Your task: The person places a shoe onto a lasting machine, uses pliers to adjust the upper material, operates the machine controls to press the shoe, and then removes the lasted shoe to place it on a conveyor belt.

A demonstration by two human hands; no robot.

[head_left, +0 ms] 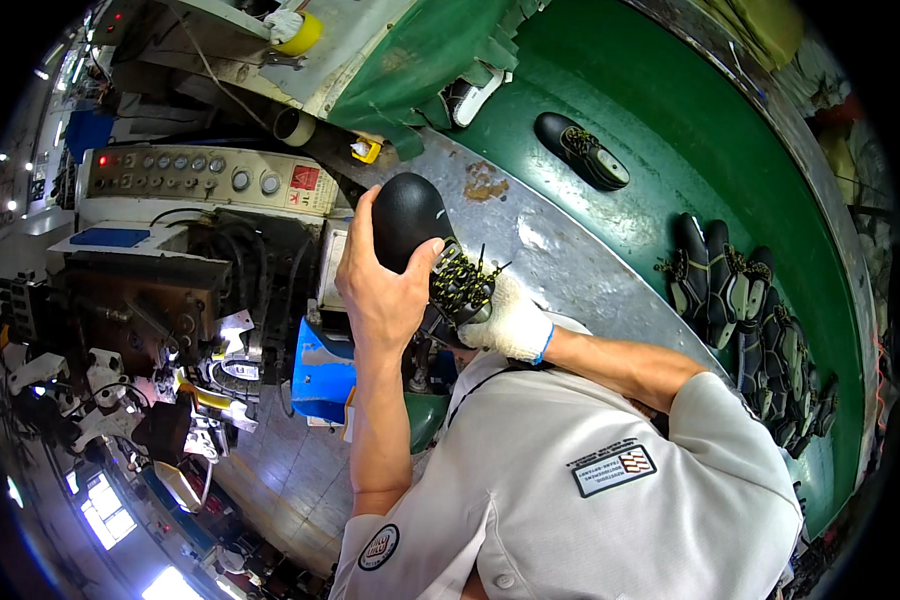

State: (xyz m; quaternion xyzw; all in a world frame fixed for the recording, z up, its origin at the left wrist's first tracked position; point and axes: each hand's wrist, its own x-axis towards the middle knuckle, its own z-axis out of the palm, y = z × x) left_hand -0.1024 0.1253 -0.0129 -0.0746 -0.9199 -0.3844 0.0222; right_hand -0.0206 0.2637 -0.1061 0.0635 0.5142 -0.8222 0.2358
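In the head view, I have a bare metal ledge (580, 250) curving from about 12 round to 4 o'clock, with a sunken green surface (660, 150) beyond its edge. On that surface, open room separates a lone shoe (582, 150) at 1 o'clock from the cluster of shoes (750, 300) at 3. A control panel (210, 180) crowds 10 o'clock, and a blue bin (320, 375) sits near my left forearm at 8. The black shoe (402, 222) is held just above centre, toe toward 12. My bare left hand (382, 290) wraps its toe end, thumb pressed on one side, fingers on the other; my gloved right hand (510, 322) clasps the heel end, beside the yellow-flecked laces (460, 285). For labels, I see a lettered rectangular patch (615, 470) at 4 to 5 o'clock, a round badge (378, 547) near 6 and a red panel sticker (305, 177) at 10.
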